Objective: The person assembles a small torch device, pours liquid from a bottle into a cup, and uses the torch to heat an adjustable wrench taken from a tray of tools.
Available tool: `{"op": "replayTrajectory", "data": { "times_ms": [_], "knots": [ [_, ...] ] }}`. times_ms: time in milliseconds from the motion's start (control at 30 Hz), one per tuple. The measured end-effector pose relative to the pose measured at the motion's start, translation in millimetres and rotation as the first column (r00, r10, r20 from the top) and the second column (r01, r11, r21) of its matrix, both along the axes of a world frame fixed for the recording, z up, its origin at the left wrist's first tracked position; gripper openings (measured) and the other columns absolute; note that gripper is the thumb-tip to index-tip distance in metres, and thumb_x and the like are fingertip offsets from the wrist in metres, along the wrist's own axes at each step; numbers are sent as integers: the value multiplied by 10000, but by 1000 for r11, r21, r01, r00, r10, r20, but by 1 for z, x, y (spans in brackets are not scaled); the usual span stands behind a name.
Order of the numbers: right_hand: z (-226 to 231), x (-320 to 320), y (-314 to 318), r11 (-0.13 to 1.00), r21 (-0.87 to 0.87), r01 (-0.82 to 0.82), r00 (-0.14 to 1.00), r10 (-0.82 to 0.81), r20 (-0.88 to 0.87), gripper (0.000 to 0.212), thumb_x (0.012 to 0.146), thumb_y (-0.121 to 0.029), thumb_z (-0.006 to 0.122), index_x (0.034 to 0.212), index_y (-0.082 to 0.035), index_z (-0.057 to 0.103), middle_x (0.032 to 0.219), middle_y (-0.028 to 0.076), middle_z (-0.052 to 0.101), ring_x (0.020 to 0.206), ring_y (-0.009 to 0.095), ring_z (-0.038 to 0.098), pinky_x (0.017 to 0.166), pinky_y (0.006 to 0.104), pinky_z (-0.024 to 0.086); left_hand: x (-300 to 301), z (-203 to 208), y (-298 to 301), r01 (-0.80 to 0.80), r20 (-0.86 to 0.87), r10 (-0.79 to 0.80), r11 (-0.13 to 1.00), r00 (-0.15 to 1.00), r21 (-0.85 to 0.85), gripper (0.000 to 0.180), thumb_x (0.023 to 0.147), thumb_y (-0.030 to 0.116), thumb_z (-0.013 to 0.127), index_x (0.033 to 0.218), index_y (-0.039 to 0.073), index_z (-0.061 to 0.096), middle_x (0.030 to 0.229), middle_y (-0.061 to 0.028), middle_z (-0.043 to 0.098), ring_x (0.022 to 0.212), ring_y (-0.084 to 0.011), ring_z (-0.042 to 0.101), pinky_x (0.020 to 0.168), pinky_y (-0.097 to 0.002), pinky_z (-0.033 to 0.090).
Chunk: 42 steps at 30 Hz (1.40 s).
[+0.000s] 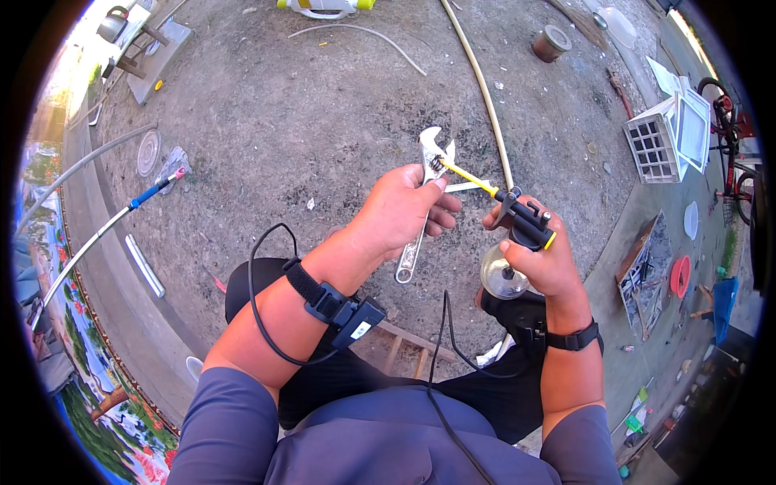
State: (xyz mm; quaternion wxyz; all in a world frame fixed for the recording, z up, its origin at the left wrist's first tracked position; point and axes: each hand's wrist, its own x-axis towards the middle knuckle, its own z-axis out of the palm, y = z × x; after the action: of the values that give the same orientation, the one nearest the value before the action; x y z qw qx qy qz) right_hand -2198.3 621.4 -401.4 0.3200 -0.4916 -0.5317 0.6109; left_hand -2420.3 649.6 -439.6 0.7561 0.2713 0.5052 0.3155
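Observation:
My left hand [411,208] is closed around a silver adjustable wrench [410,255], its jaws pointing away from me and its handle hanging below my fingers. In my right hand [546,263] is a pump oil can [525,222] with a black head, a clear round reservoir and a thin yellow spout. The spout's tip meets the wrench head by the adjusting screw, though I cannot tell whether it touches. A flat, pale strip shows just beyond my left fingers; what it belongs to is unclear.
A long pale hose [482,85] runs across the dirt ground. At the right stand a white crate [653,149], a bicycle [731,162] and a red basin [680,276]. A rusty can [552,44] sits far right. A blue-handled hose [149,194] lies left. Black cables cross my lap.

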Motion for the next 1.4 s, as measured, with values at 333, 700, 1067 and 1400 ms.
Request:
{"op": "replayTrajectory", "data": {
  "times_ms": [333, 700, 1067, 1400],
  "knots": [
    [6, 0, 0, 999, -48, -1, 999, 3, 45, 302, 772, -20, 657, 1071, -4, 617, 996, 35, 653, 932, 94, 592, 815, 262, 472, 0, 0, 0, 5, 4, -5, 1000, 1000, 7, 235, 1012, 210, 541, 1121, 2, 561, 929, -131, 682, 706, -157, 653, 570, -267, 516],
    [-1, 4, 0, 1000, -15, 22, 999, -23, -42, 370, 762, -3, 655, 1127, 2, 595, 1062, 72, 666, 1011, 131, 612, 879, 294, 482, -1, 1, 0, 9, -25, -9, 1000, 1000, 14, 239, 1013, 221, 533, 1115, 6, 558, 933, -126, 682, 701, -151, 648, 576, -259, 511],
    [0, 13, 0, 999, 25, 40, 997, -39, -69, 373, 744, -6, 654, 1113, 13, 604, 1045, 74, 665, 1015, 165, 620, 918, 322, 473, -15, -3, 3, 447, -842, 63, 825, 535, 345, 280, 942, 207, 563, 1090, -25, 614, 910, -218, 674, 853, -370, 657, 744, -452, 499],
    [3, 10, 1, 992, 118, -41, 997, 34, 66, 329, 747, -2, 645, 1075, 1, 623, 1029, 58, 643, 980, 143, 604, 881, 301, 470, -15, -9, 0, 475, -836, 104, 782, 539, 404, 267, 916, 176, 604, 1099, -19, 622, 942, -237, 668, 898, -412, 643, 777, -463, 496]
  ]
}}
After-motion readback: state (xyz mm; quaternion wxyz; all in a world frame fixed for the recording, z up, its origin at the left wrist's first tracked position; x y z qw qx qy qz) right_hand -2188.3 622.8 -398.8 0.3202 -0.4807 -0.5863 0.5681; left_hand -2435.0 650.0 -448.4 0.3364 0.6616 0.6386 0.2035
